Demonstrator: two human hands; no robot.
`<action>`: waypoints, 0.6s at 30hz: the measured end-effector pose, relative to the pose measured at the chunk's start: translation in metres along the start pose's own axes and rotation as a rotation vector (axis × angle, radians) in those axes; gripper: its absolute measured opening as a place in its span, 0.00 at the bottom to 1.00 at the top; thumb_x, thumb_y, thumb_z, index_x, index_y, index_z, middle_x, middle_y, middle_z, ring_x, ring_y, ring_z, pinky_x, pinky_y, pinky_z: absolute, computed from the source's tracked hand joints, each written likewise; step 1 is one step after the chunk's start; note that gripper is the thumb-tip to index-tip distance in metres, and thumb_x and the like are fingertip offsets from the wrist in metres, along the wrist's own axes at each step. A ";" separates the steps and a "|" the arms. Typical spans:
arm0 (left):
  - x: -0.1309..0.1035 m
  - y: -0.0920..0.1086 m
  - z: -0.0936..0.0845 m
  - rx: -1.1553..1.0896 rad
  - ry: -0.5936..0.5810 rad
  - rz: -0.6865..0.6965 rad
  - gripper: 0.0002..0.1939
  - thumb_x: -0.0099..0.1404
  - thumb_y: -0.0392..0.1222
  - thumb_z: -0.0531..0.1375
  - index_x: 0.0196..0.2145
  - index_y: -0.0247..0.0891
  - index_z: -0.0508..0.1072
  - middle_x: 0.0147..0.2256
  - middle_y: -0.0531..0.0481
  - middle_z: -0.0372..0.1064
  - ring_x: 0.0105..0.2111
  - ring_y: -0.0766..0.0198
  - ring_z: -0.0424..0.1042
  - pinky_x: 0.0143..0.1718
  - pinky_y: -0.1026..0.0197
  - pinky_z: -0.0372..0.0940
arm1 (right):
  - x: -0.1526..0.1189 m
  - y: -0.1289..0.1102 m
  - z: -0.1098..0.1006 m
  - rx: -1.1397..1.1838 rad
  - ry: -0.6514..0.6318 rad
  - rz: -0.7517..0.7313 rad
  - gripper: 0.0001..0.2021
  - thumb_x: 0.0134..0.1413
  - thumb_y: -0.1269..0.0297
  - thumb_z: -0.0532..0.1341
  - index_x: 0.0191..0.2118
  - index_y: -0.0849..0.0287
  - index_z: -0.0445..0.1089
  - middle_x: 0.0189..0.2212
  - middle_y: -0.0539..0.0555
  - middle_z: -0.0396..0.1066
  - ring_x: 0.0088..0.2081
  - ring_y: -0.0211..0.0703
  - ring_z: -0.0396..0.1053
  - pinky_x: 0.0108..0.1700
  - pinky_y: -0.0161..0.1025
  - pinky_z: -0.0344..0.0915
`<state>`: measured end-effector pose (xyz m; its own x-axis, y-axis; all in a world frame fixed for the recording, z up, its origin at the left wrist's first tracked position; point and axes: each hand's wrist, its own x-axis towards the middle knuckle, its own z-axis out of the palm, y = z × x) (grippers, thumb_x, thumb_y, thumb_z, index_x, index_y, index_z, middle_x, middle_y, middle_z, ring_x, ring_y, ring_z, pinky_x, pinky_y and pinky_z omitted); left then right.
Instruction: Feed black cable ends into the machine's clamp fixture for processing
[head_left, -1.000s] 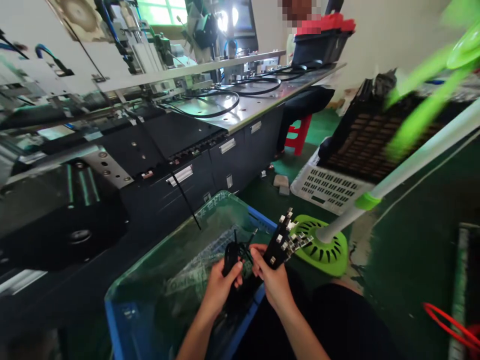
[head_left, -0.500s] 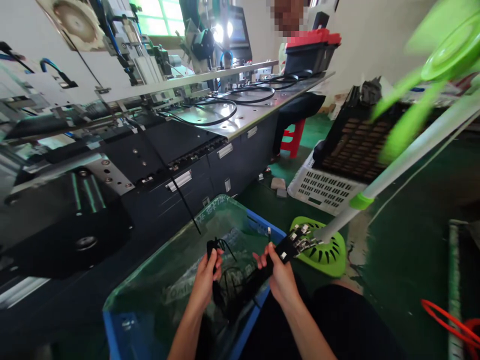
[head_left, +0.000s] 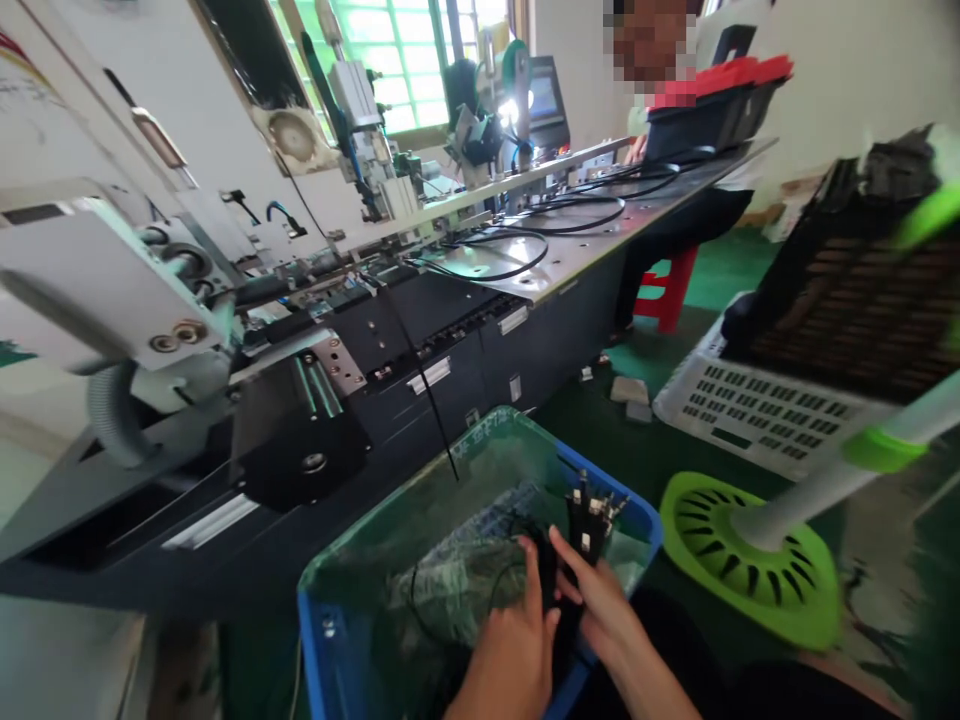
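Observation:
In the head view, a bundle of black cables (head_left: 589,525) with silvery connector ends pointing up stands over the near right part of a blue crate (head_left: 651,530). My right hand (head_left: 606,610) is closed around the bundle below the connectors. Beside it, my left hand (head_left: 510,640) is also closed on the black cables, its index finger stretched up along them. The lower length of the cables is dark and partly hidden by my hands. Clear plastic film (head_left: 450,600) lines the crate, with loose cable loops over it.
A long machine bench (head_left: 480,360) runs along the left, with black cable loops on its metal top. One thin cable (head_left: 431,390) hangs above the crate. A green fan base (head_left: 757,570) and a white basket (head_left: 750,400) stand right. A co-worker sits on a red stool (head_left: 667,290).
My left hand has moved right, up against the bundle by my right hand. The connector ends now point more upward. The camera view has turned left, shifting the surroundings rightward.

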<state>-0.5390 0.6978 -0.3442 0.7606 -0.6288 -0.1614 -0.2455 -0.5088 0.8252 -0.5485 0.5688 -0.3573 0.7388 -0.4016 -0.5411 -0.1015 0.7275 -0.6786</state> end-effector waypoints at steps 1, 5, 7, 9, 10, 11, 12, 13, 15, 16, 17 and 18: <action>-0.005 -0.005 0.004 0.015 0.023 -0.004 0.34 0.67 0.47 0.52 0.66 0.33 0.50 0.61 0.32 0.57 0.60 0.39 0.57 0.61 0.42 0.47 | 0.001 0.000 -0.001 -0.006 0.000 0.004 0.27 0.23 0.45 0.76 0.16 0.60 0.63 0.08 0.44 0.57 0.13 0.27 0.47 0.18 0.31 0.53; -0.022 -0.021 0.019 -0.015 -0.002 -0.019 0.37 0.64 0.51 0.54 0.66 0.33 0.52 0.64 0.39 0.51 0.65 0.40 0.44 0.65 0.42 0.38 | 0.007 -0.003 -0.007 -0.049 -0.050 0.013 0.23 0.24 0.49 0.75 0.16 0.64 0.69 0.12 0.51 0.65 0.13 0.27 0.48 0.18 0.31 0.53; -0.027 -0.027 0.022 -0.121 -0.075 -0.020 0.40 0.63 0.56 0.54 0.66 0.34 0.49 0.63 0.37 0.54 0.60 0.40 0.56 0.62 0.46 0.49 | 0.009 -0.006 -0.009 -0.046 -0.047 -0.014 0.21 0.23 0.53 0.76 0.20 0.66 0.73 0.16 0.53 0.69 0.13 0.25 0.46 0.17 0.30 0.51; -0.023 -0.031 0.020 -0.244 -0.145 0.002 0.42 0.62 0.60 0.54 0.67 0.36 0.49 0.60 0.35 0.59 0.53 0.44 0.66 0.56 0.49 0.59 | 0.008 -0.010 -0.012 -0.035 -0.037 -0.058 0.22 0.23 0.54 0.76 0.25 0.66 0.76 0.20 0.54 0.72 0.13 0.24 0.45 0.16 0.30 0.50; -0.017 -0.032 0.016 -0.304 -0.154 0.008 0.42 0.62 0.62 0.54 0.66 0.36 0.51 0.57 0.35 0.63 0.50 0.46 0.69 0.54 0.50 0.61 | 0.006 -0.012 -0.012 -0.032 -0.042 -0.085 0.23 0.23 0.54 0.76 0.28 0.66 0.77 0.22 0.54 0.73 0.13 0.24 0.45 0.16 0.30 0.50; -0.009 -0.033 0.011 -0.365 -0.131 -0.001 0.41 0.62 0.64 0.53 0.65 0.36 0.55 0.54 0.35 0.66 0.49 0.48 0.69 0.53 0.51 0.62 | 0.004 -0.013 -0.013 -0.036 -0.060 -0.109 0.24 0.25 0.53 0.76 0.30 0.66 0.78 0.22 0.53 0.73 0.13 0.24 0.46 0.16 0.29 0.49; 0.001 -0.033 0.005 -0.432 -0.086 -0.024 0.39 0.62 0.66 0.53 0.62 0.36 0.61 0.51 0.36 0.69 0.49 0.50 0.69 0.53 0.52 0.61 | 0.001 -0.014 -0.012 -0.047 -0.088 -0.132 0.24 0.27 0.52 0.75 0.31 0.66 0.78 0.21 0.52 0.72 0.13 0.24 0.46 0.16 0.29 0.49; 0.014 -0.033 -0.002 -0.516 -0.033 -0.061 0.38 0.62 0.67 0.52 0.57 0.34 0.67 0.48 0.36 0.71 0.49 0.52 0.69 0.53 0.53 0.61 | -0.002 -0.013 -0.012 -0.065 -0.123 -0.148 0.25 0.29 0.51 0.75 0.32 0.66 0.78 0.20 0.52 0.71 0.13 0.24 0.46 0.16 0.29 0.49; 0.041 -0.028 -0.014 -0.745 -0.021 -0.160 0.37 0.60 0.70 0.52 0.47 0.32 0.74 0.40 0.38 0.73 0.45 0.54 0.71 0.49 0.55 0.63 | -0.009 -0.007 -0.008 -0.115 -0.197 -0.149 0.25 0.31 0.50 0.74 0.34 0.66 0.77 0.19 0.51 0.70 0.13 0.25 0.47 0.16 0.28 0.47; 0.054 -0.025 -0.020 -0.877 -0.079 -0.210 0.37 0.59 0.71 0.52 0.43 0.32 0.74 0.35 0.40 0.73 0.40 0.54 0.72 0.44 0.56 0.66 | -0.013 -0.001 -0.006 -0.141 -0.226 -0.143 0.25 0.32 0.50 0.74 0.34 0.65 0.77 0.18 0.51 0.70 0.13 0.26 0.48 0.16 0.28 0.47; 0.067 -0.021 -0.025 -1.006 -0.164 -0.255 0.37 0.59 0.71 0.52 0.41 0.31 0.74 0.30 0.43 0.72 0.35 0.55 0.73 0.38 0.58 0.67 | -0.015 0.007 -0.004 -0.156 -0.242 -0.146 0.25 0.34 0.50 0.74 0.35 0.65 0.77 0.17 0.51 0.69 0.14 0.27 0.49 0.16 0.28 0.48; 0.078 -0.016 -0.030 -1.126 -0.229 -0.300 0.36 0.60 0.70 0.52 0.39 0.30 0.74 0.26 0.45 0.70 0.30 0.57 0.72 0.32 0.59 0.67 | -0.018 0.017 -0.001 -0.159 -0.244 -0.156 0.24 0.34 0.50 0.74 0.35 0.65 0.77 0.16 0.51 0.68 0.14 0.28 0.50 0.16 0.28 0.47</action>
<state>-0.4574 0.6745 -0.3539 0.5442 -0.7213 -0.4285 0.6782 0.0776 0.7307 -0.5641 0.5873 -0.3599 0.8896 -0.3425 -0.3022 -0.0626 0.5639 -0.8234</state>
